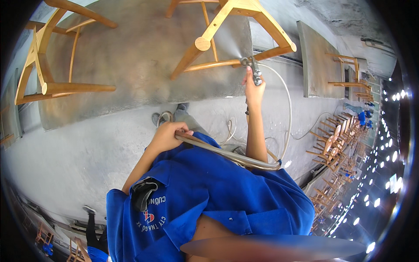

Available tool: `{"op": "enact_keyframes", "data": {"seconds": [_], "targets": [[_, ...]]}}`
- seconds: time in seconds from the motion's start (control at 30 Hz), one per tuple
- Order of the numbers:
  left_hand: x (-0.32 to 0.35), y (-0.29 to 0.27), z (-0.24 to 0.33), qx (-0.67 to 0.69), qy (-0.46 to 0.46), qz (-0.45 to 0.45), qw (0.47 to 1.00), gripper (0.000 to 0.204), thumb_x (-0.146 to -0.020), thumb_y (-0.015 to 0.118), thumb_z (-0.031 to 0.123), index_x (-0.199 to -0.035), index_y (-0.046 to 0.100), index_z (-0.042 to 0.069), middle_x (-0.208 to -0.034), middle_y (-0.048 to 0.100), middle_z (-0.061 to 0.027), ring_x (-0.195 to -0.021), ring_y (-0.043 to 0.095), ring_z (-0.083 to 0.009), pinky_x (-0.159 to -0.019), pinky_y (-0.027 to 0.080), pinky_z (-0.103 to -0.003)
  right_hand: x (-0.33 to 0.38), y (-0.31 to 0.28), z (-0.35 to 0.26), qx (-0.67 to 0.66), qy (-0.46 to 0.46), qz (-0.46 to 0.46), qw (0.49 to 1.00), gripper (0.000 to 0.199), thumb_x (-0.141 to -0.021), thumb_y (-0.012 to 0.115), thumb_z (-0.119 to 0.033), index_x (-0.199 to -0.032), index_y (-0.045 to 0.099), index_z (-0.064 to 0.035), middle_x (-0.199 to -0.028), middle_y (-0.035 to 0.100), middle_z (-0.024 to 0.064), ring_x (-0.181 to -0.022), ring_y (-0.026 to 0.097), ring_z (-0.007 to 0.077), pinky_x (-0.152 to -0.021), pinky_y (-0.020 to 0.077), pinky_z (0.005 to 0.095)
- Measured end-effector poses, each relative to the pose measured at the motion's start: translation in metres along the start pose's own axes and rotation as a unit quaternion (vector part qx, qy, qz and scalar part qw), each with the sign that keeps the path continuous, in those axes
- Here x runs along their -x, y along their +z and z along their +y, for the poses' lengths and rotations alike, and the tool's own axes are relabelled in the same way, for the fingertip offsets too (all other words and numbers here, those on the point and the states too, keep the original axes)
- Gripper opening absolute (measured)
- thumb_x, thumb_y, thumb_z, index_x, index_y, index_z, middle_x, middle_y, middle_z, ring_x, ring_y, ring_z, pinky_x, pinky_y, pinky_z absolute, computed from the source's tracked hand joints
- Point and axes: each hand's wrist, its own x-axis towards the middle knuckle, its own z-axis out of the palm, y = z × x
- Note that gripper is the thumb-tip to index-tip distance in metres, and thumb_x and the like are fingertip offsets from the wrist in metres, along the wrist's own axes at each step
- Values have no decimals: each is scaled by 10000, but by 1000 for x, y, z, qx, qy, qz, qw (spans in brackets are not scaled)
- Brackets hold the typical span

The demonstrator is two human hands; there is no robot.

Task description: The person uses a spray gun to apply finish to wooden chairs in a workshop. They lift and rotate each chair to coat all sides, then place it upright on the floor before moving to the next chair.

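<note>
My right hand (pixel 254 90) is closed around a metal spray gun (pixel 256 75) and holds it out in front of me. Pale mist leaves its nozzle toward the wooden chair frame (pixel 231 8), which has light brown legs and no visible seat. A thin white hose (pixel 289 96) curves down from the gun past my right forearm. In my left hand (pixel 168 136), near my waist, is a thicker, brownish hose (pixel 227 153), which runs across my front to the right. The left fingers are wrapped round it.
The chair frame stands on a wide, stained grey board (pixel 131 56), with a second wooden frame (pixel 48 65) at its left. Another upright grey board (pixel 312 61) is at the right. Many chairs (pixel 334 137) line the right side. Loose hose (pixel 229 131) lies on the floor; another person (pixel 97 244) is lower left.
</note>
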Motion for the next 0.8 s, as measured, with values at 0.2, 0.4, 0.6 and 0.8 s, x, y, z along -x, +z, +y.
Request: {"op": "enact_keyframes", "data": {"seconds": [0.2,0.4,0.6,0.8], "targets": [[1,-14,0,28,-24,38,999,184,-836,773,211,-811,665,63,-625,618,-113,-543,561,-211,-532,402,-318,-40,47,-18,-133,54,-58,988,327,-963,648,-349,-790,606,-74,-563,552,-3,-369,363,59,-359,255,229],[6,-22,27,38,-58,122,990,181,-796,785,170,-903,672,76,-663,644,-104,-583,612,-191,-564,448,-302,-99,55,31,-210,97,92,969,336,-972,616,-410,-929,601,-77,-665,594,20,-516,561,113,-384,304,240],[-14,-15,87,54,7,117,992,385,-744,806,58,-1107,679,86,-756,671,-71,-657,619,-144,-632,478,-275,-120,49,129,-349,260,95,895,476,-990,493,-551,-980,572,-81,-720,590,39,-625,611,173,-425,341,249],[-53,-4,119,-27,45,60,997,355,-766,798,264,-1078,691,134,-808,714,-91,-669,681,-255,-623,519,-340,-106,22,153,-652,161,-4,741,603,-953,430,-667,-1049,548,-83,-807,516,2,-711,518,107,-398,329,214]]}}
